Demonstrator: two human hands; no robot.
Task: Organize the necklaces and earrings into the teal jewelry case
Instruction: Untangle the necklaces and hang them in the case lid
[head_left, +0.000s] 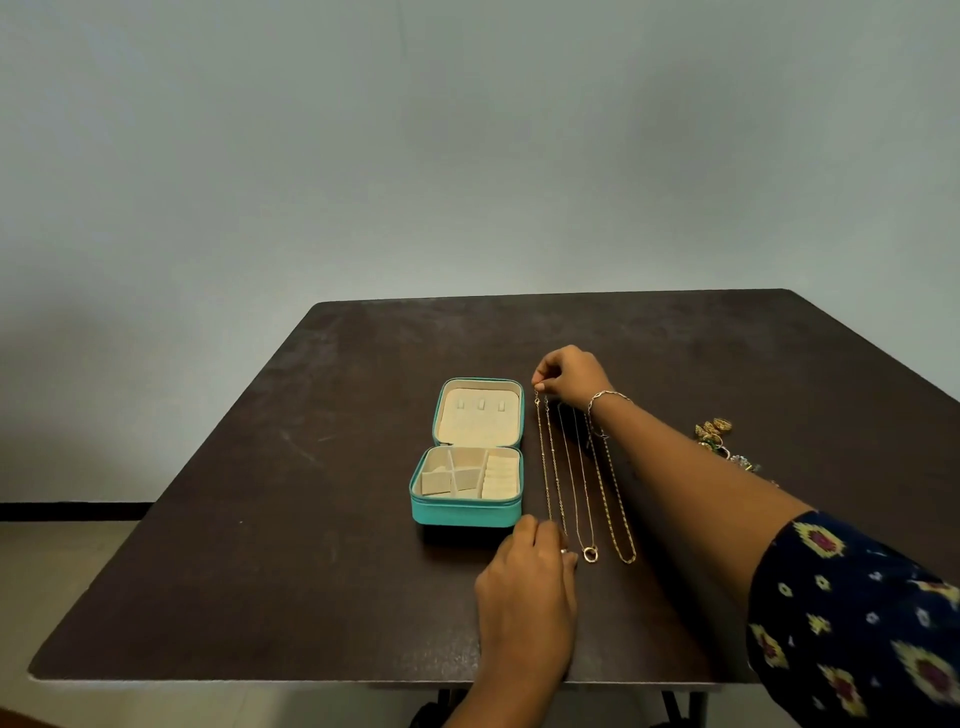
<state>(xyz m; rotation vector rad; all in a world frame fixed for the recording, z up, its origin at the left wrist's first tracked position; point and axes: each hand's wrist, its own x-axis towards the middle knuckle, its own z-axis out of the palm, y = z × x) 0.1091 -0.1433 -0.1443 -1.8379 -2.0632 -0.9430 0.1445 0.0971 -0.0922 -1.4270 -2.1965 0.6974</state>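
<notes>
The step in hand is the taking up of the first necklace. The teal jewelry case (466, 514) lies open in the middle of the desk (311, 519), its lid (480, 431) flat toward the far edge, and all compartments look empty. Just beside it, toward the right edge, three necklaces lie stretched out side by side. The right hand (569, 376) pinches the far end of the nearest necklace (543, 457) between thumb and fingertips. The left hand (530, 571) covers its near end with curled fingers; whether it really grips the chain I cannot tell. The earrings (714, 430) sit in a small heap closer to the right edge, untouched. I think the next move needs both ends lifted together and the chain kept straight, so it does not catch the middle necklace (589, 554), then carried over to the lid.
</notes>
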